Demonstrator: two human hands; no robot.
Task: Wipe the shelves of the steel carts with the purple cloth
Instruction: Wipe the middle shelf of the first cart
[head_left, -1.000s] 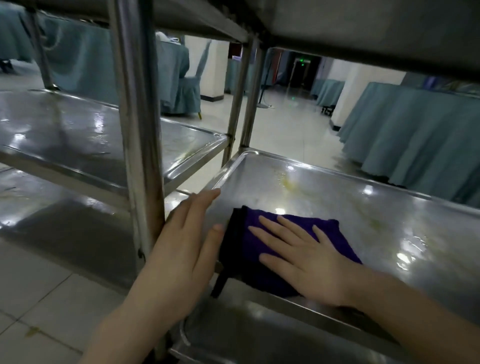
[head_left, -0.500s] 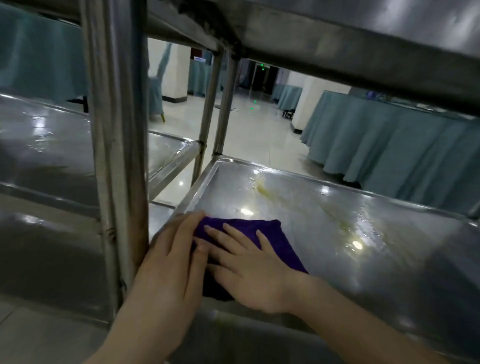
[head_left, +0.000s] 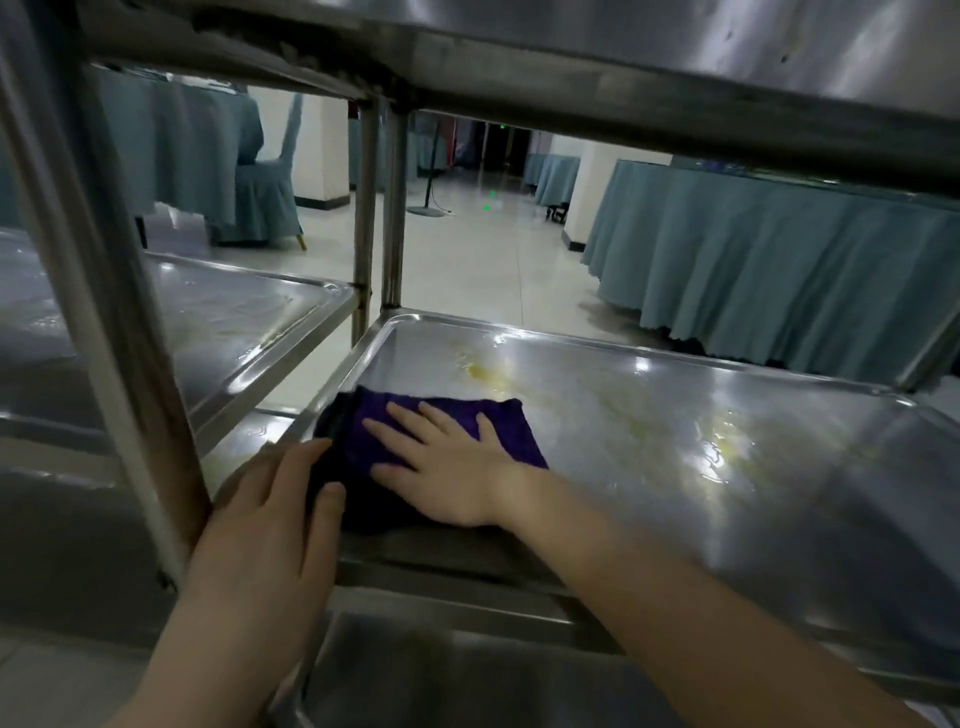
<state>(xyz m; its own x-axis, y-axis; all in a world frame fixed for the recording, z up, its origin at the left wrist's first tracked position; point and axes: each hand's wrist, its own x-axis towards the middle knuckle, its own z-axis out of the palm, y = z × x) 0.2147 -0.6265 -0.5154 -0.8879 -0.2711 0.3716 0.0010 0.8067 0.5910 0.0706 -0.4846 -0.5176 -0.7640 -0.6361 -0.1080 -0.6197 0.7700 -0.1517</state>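
Head view finds us mid-wipe on a steel cart's shelf (head_left: 779, 519). Our right hand (head_left: 447, 475) presses the purple cloth (head_left: 501, 428) flat in the near left corner, fingers straight and spread. Our left hand (head_left: 270, 535) rests on the rim, fingers straight and together. Next, we judge, the cloth must sweep onward over the yellowish smears (head_left: 485, 371) just beyond it.

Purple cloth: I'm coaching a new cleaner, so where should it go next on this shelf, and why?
Probably slide the purple cloth forward onto the yellowish smear just beyond it. The right hand presses flat on the cloth near the left corner of the shelf, the left hand rests at that corner, and the smear looks unwiped.
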